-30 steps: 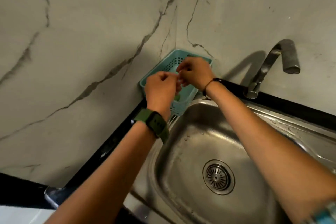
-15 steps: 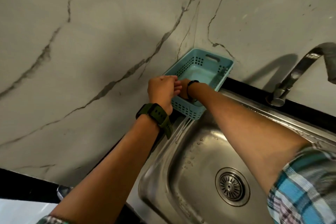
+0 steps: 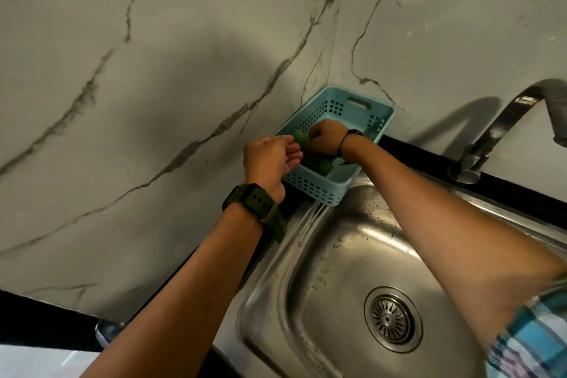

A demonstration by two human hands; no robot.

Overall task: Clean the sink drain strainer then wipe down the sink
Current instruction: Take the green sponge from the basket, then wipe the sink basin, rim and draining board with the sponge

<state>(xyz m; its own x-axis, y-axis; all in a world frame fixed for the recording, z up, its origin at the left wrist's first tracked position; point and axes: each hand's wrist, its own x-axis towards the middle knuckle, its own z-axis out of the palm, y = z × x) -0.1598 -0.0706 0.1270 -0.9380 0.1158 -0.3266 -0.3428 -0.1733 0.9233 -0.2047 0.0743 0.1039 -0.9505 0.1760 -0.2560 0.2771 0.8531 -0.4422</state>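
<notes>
Both of my hands meet over the blue basket [image 3: 319, 190] that sits in the wall corner at about twelve o'clock from the sink [image 3: 337, 255]. My right hand [image 3: 326, 139] is inside the basket with its fingers curled around a green, blurred object [image 3: 299, 136]; what it is I cannot tell. More green [image 3: 320, 164] lies just below that wrist on the basket floor. My left hand [image 3: 270, 159], wearing a green watch [image 3: 254, 202], hovers at the basket's nine o'clock rim with fingers loosely extended toward the green thing, touching or nearly touching it, gripping nothing that I can see. The drain strainer [image 3: 392, 317] sits seated in the bottom of the steel basin at roughly five o'clock from the basket, well apart from both hands. The faucet [image 3: 503, 129] stands at three o'clock of the basket.
</notes>
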